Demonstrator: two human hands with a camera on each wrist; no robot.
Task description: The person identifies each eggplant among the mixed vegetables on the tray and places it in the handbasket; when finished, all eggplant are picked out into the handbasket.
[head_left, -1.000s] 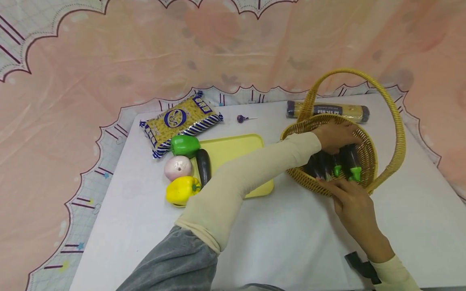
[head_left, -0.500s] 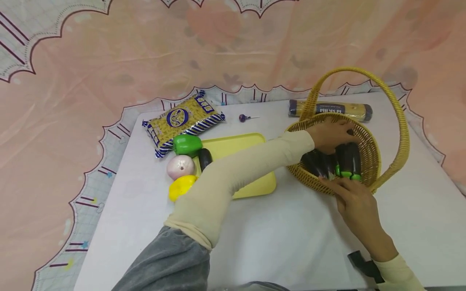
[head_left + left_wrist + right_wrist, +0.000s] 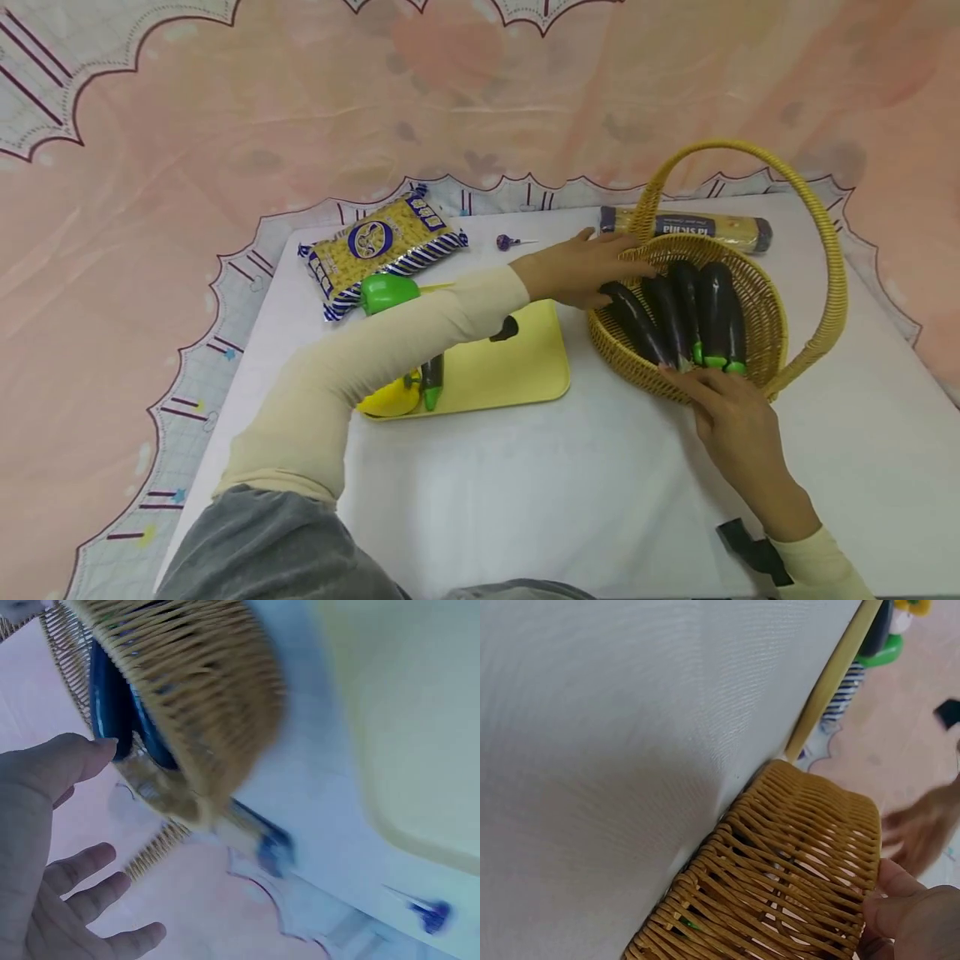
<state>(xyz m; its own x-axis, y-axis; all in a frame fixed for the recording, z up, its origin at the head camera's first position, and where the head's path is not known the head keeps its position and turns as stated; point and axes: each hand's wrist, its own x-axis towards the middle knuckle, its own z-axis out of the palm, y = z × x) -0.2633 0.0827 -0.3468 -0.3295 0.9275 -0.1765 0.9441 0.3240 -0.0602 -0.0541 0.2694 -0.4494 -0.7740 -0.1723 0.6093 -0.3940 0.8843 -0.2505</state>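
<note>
Several dark eggplants [image 3: 716,308] with green stem ends lie side by side in a yellow wicker basket [image 3: 626,364]. My left hand [image 3: 581,271] is over the basket's left rim, fingers extended and nothing in its grasp. In the left wrist view, the left hand's thumb and fingers are spread apart, with the thumb tip overlapping an eggplant [image 3: 110,701]. My right hand [image 3: 738,433] holds the near rim; the right wrist view shows its thumb and fingers pinching the basket [image 3: 780,862] edge.
Left of the basket is a yellow tray [image 3: 517,367] with another eggplant [image 3: 432,383] and a yellow bell pepper [image 3: 393,398]. A green bell pepper [image 3: 388,293], a pasta bag [image 3: 382,242], a lollipop [image 3: 505,242] and a spaghetti pack [image 3: 705,227] lie farther back.
My left hand has come up out of the basket and moved left to its rim, uncovering the eggplants. The right hand stays on the near rim.
</note>
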